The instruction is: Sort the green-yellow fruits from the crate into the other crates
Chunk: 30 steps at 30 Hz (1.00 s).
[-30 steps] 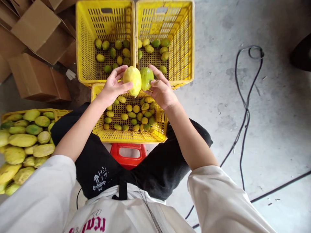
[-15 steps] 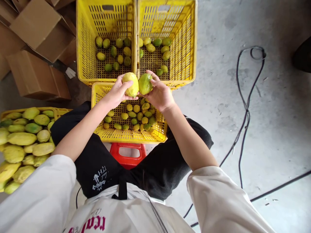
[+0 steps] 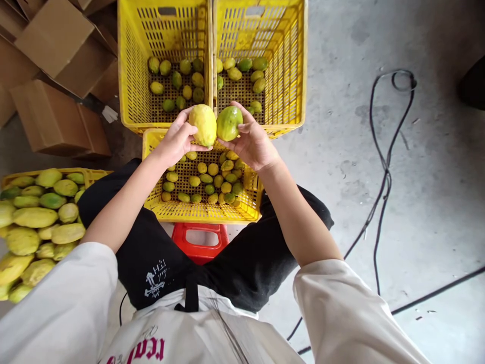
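Note:
My left hand (image 3: 178,135) is closed around a yellow lemon (image 3: 203,124), thumb on its near side. Beside it, my right hand (image 3: 254,139) grips a green lemon (image 3: 229,123) with a shiny skin. The two fruits are held side by side, almost touching, above the far rim of the near yellow crate (image 3: 200,216). Several small green and yellow lemons (image 3: 205,178) lie on that crate's floor. Beyond my hands stand two taller yellow crates, a left one (image 3: 134,65) and a right one (image 3: 288,65), each with several lemons at the bottom.
At my left a yellow crate (image 3: 91,174) is heaped with larger lemons (image 3: 36,217). Cardboard boxes (image 3: 56,119) are piled at the upper left. A red stool (image 3: 200,242) shows between my legs. Black cable (image 3: 386,167) lies looped on the concrete floor at right.
Both hands have moved slightly away from me with their lemons. The green lemon has turned in my right fingers, and the yellow one sits a little more upright.

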Available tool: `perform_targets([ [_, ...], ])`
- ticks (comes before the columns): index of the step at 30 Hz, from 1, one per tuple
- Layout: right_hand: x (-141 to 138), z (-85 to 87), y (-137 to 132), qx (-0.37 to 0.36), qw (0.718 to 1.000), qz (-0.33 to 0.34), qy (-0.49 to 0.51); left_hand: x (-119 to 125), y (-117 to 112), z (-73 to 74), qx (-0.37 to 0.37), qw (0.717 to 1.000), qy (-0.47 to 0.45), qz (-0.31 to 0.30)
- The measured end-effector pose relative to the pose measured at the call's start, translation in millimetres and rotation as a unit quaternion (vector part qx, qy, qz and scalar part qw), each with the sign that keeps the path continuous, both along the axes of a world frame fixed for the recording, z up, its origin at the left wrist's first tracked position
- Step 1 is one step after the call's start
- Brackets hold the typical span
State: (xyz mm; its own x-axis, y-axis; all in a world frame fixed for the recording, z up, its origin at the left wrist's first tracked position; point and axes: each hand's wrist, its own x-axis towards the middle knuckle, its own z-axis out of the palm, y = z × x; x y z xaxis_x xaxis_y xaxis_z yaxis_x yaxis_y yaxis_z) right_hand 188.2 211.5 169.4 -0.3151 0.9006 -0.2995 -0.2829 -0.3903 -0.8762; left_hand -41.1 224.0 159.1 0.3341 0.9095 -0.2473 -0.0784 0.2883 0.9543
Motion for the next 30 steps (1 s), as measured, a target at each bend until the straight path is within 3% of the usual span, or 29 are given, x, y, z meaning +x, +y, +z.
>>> perform_targets([
  [9,-4.0,3.2,-1.8,-0.003,0.999,-0.014,0.03,5.0,-12.6,1.7,0.018,1.0,0.006,0.002],
  [21,1.9,10.4,2.4,0.006,1.0,0.0,-0.027,-4.5,-2.5,-1.3,-0.029,1.0,-0.006,0.008],
  [30,6.4,10.9,1.3,0.035,0.998,-0.011,-0.056,-0.6,-1.1,-6.8,0.006,1.0,0.011,0.009],
])
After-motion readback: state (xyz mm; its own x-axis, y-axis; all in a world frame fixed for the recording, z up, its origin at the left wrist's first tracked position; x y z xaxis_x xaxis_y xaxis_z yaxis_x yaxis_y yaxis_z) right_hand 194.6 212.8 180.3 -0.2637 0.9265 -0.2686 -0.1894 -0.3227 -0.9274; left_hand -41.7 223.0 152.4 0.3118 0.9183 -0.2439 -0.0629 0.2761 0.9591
